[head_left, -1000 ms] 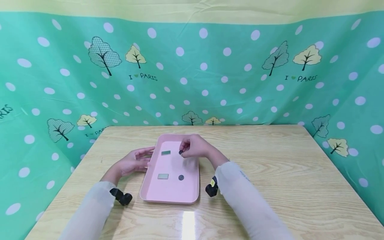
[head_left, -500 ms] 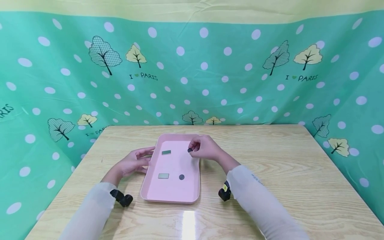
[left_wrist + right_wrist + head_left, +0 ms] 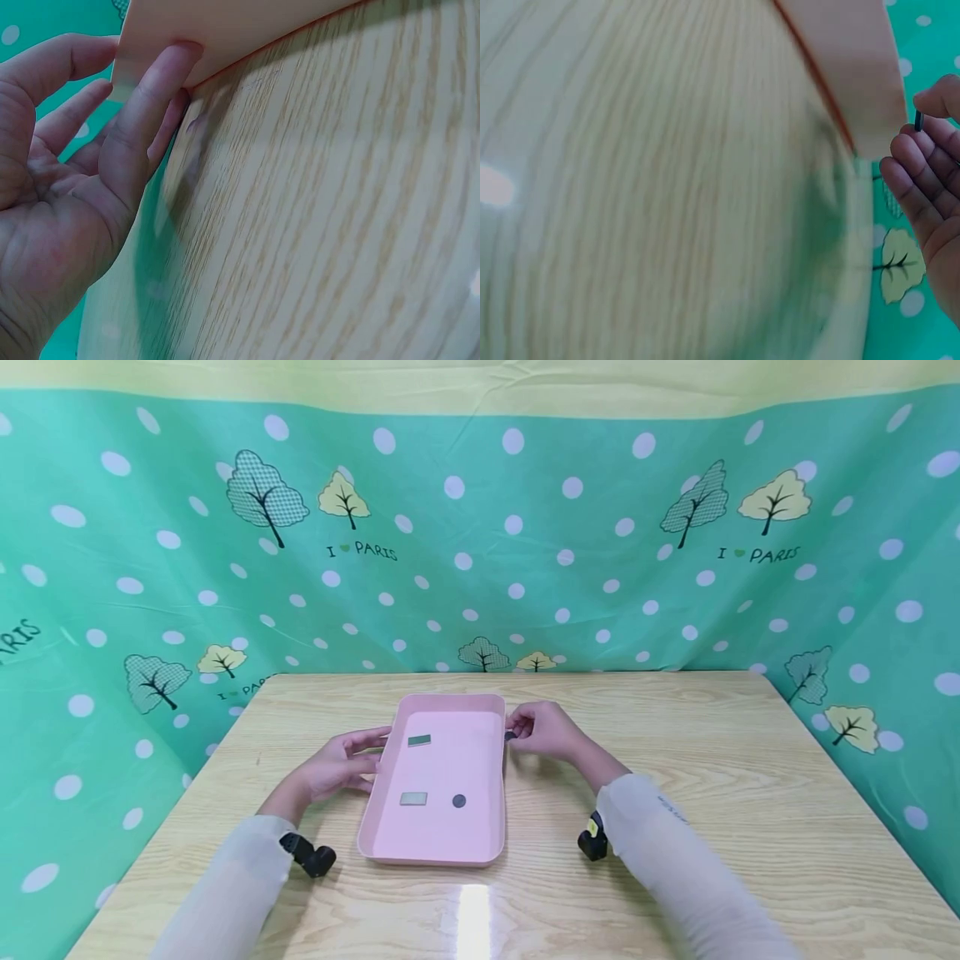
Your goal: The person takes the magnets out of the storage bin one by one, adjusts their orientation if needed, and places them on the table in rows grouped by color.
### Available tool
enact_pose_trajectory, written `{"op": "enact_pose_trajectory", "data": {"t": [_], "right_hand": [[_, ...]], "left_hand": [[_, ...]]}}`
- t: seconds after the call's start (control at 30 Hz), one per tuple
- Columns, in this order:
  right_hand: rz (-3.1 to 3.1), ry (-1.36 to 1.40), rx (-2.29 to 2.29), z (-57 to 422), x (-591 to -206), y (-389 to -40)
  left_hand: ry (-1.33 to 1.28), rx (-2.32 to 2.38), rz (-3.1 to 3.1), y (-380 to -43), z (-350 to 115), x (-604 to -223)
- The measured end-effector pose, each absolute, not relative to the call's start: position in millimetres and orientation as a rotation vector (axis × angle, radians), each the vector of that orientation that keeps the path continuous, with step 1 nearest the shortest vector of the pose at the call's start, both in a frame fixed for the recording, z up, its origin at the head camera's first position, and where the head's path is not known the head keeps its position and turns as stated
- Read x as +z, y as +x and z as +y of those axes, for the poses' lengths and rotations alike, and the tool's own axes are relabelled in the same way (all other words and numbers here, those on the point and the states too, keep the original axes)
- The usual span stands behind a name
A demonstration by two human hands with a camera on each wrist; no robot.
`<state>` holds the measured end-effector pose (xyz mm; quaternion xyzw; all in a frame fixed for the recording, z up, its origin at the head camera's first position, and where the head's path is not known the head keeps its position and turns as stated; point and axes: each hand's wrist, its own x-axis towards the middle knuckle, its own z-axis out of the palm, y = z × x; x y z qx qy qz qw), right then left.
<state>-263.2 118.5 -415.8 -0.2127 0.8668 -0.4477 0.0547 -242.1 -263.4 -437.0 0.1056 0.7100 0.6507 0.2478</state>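
Between thumb and fingertips, my right hand point(image 3: 551, 732) pinches a small dark disc point(image 3: 510, 736), just outside the right rim of a pink tray point(image 3: 453, 764). Edge-on, the disc looks thin and black in the right wrist view. My left hand point(image 3: 332, 770) touches the tray's left side with extended fingers; the left wrist view has the fingertips point(image 3: 184, 54) against its outer wall. Inside the tray lie a green rectangular piece point(image 3: 419, 740) at the far left, a pale grey-green rectangular piece point(image 3: 413, 798) at the near left, and another dark disc point(image 3: 459, 801) at the near right.
A light wood-grain table point(image 3: 675, 760) carries the tray and stretches out on both sides of it. Behind and beside the table hangs a green dotted cloth point(image 3: 450, 527) with printed trees. Black wrist cameras sit on both wrists.
My right hand has moved right with the pinched disc, from over the tray to beyond its right rim. The left hand stays at the tray's left side. The other three pieces lie where they were.
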Motion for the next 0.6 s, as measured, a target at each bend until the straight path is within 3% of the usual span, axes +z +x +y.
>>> {"op": "enact_pose_trajectory", "data": {"t": [0.6], "right_hand": [[2.698, -0.507, -1.239, 160.1, -430.6, -263.4]], "left_hand": [[0.283, 1.762, 1.939, -242.2, -262.5, -437.2]]}}
